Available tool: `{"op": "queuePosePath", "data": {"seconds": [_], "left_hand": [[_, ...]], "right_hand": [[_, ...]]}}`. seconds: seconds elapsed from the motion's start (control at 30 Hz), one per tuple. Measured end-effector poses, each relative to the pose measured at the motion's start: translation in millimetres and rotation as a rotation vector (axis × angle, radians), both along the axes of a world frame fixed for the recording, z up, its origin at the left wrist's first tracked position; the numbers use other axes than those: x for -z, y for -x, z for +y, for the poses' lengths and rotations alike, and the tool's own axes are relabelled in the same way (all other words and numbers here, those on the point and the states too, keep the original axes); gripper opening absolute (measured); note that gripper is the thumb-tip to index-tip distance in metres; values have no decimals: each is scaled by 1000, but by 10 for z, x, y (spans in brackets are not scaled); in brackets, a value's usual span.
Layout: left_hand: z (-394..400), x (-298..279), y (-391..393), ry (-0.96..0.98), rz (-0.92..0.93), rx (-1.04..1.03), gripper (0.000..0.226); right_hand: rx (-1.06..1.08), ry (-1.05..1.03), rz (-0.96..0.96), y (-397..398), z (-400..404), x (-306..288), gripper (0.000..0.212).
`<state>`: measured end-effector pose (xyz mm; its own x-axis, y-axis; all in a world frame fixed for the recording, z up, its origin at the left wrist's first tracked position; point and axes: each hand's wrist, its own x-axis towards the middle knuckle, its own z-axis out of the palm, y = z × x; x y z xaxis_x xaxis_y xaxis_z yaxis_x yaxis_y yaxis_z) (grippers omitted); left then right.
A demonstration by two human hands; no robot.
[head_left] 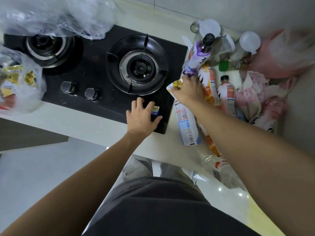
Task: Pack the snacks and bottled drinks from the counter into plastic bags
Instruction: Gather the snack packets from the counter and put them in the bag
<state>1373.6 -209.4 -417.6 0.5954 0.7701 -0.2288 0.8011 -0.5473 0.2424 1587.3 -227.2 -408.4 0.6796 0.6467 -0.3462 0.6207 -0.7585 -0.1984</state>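
Head view, looking down at the bench (95, 132) with a black gas hob (95, 77) set into it.

Left hand (142, 114): fingers spread and bent over a small blue snack packet (155, 111) lying on the near right corner of the hob; the fingertips touch its edges, but a closed grip cannot be confirmed.

Right hand (189, 90): fingers curled onto the top of a yellow-and-white snack pouch (175, 86) at the hob's right edge, grasping it.

Remaining goods, right of the hob: a purple-labelled bottle (198, 55) leaning, cap far; an orange-labelled bottle (208, 86) and a pink-labelled bottle (227, 96) lying with long axes running near to far; a blue-and-white pack (187, 126) lying the same way under the right forearm; a clear bottle (214, 164) at the near edge.

Bags: a clear plastic bag (22, 86) already holding yellow snacks at the far left edge of the bench; another clear bag (56, 17) beyond the hob's left burner. A pink bag (276, 53) sits far right, blurred.

Key relation: the goods lie right, the bags far left, across the hob. The left hand is nearer the bags, so whatever is picked must travel leftward.
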Motion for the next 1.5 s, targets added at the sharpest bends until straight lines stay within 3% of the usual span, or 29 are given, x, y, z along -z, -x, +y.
{"op": "queuePosePath", "data": {"seconds": [0.23, 0.7, 1.1, 1.3, 1.5], "left_hand": [[-32, 46, -46, -3, 46, 93, 38], [108, 42, 203, 22, 32, 150, 41], [195, 41, 346, 51, 7, 180, 41], [283, 17, 407, 44, -21, 200, 41], [405, 4, 471, 46, -22, 238, 42]], "right_hand": [[-76, 65, -85, 73, 62, 58, 84], [-211, 17, -85, -7, 56, 39, 56], [-222, -65, -101, 48, 1, 5, 55], [-291, -150, -231, 118, -10, -25, 50], [-199, -270, -144, 137, 43, -115, 49]]}}
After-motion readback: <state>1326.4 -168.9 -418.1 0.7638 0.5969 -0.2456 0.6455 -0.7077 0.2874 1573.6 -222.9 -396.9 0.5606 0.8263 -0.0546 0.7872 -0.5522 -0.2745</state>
